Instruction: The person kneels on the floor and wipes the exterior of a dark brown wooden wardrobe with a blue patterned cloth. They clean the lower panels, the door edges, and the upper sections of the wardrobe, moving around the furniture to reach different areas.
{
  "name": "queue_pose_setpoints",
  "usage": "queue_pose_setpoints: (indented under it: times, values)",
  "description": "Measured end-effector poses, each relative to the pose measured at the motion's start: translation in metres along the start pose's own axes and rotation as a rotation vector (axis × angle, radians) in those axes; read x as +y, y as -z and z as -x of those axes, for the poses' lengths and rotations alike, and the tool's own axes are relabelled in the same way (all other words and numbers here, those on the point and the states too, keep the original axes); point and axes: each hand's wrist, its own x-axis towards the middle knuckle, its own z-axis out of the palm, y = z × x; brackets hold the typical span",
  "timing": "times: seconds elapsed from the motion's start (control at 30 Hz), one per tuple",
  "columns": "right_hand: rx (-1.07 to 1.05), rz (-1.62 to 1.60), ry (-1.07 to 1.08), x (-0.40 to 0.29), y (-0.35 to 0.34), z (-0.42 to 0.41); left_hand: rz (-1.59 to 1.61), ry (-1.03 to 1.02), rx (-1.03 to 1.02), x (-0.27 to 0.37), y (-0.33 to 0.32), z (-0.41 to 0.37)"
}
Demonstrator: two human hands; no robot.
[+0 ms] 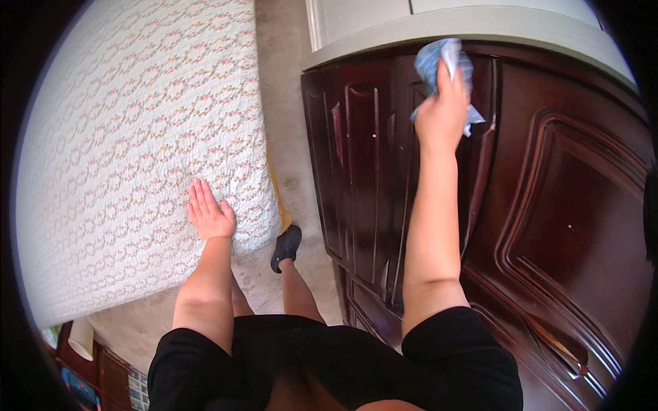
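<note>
My left hand (209, 210) lies flat, palm down, on a quilted floral bedspread (144, 154) that covers a bed, near its corner. It holds nothing. My right hand (443, 115) grips a crumpled blue and white cloth (431, 60) against the upper part of a dark reddish-brown wooden wardrobe (360, 169) with panelled doors. The cloth is just below the wardrobe's pale upper edge, and part of it hangs out beside my wrist. Slight blur softens the cloth and this hand.
A pale upper cabinet (360, 25) stands above the dark doors. The bare floor (288, 118) runs between bed and wardrobe, where my foot in a black clog (287, 248) stands. A white cylindrical object (81, 339) and dark furniture are at lower left.
</note>
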Motion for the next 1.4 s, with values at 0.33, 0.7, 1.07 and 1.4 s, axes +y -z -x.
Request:
queue_pose_setpoints:
  times: [0.33,0.7,1.07,1.4]
  values:
    - [-0.123,0.318,0.180,0.024,0.119,0.084,-0.013,-0.003,-0.023,0.003,0.004,-0.006]
    - [0.393,0.504,0.251,0.021,0.041,0.027,-0.016,0.001,-0.004,0.001,0.004,0.000]
    - [-0.251,0.158,-0.010,0.011,-0.054,0.165,-0.009,0.004,0.043,0.001,-0.002,-0.001]
    - [-0.159,0.330,0.336,0.022,-0.081,0.126,0.026,0.028,0.011,0.000,-0.003,0.002]
